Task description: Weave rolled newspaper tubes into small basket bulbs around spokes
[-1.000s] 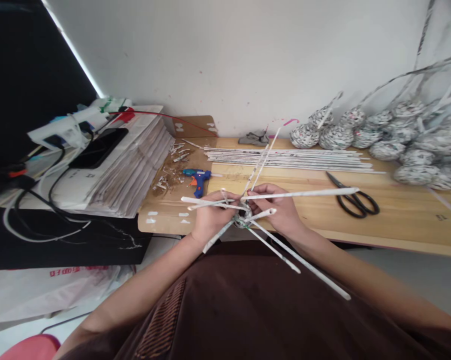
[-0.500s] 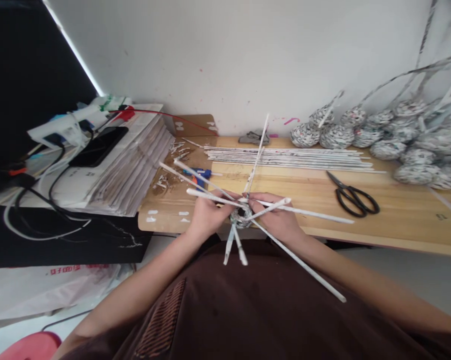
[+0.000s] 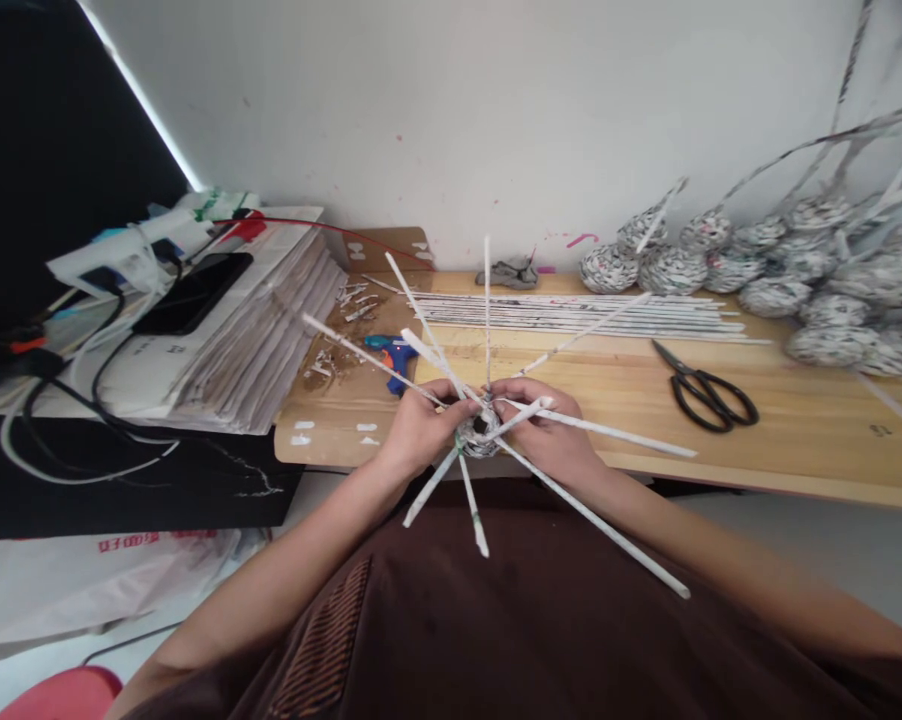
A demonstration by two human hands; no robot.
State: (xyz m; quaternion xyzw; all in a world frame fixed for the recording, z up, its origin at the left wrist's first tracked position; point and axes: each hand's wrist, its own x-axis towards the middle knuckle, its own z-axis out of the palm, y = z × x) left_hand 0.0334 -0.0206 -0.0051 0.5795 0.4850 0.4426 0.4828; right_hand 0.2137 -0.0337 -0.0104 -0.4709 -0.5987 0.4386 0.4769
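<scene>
A small woven paper ring (image 3: 481,438) with a dark hole in its middle is held near the table's front edge. Several thin white paper sticks fan out from it in all directions. My left hand (image 3: 428,425) pinches its left side, thumb and fingers closed at the base of the sticks. On the right side my right hand (image 3: 537,425) is closed on the piece too, with one stick (image 3: 616,432) passing across it. The fingertips partly hide the weave between them.
Black-handled scissors (image 3: 713,398) lie right on the wooden table (image 3: 818,430). Behind the hands is a row of paper sticks (image 3: 586,312). A blue glue gun (image 3: 397,360) is at left, near a paper stack (image 3: 256,340) bearing a phone (image 3: 194,292). Woven balls (image 3: 672,268) stand back right.
The ring has turned slightly in my hands, and its sticks have spread. One now slants to the upper right. The glue gun shows more clearly. Both hands keep their hold.
</scene>
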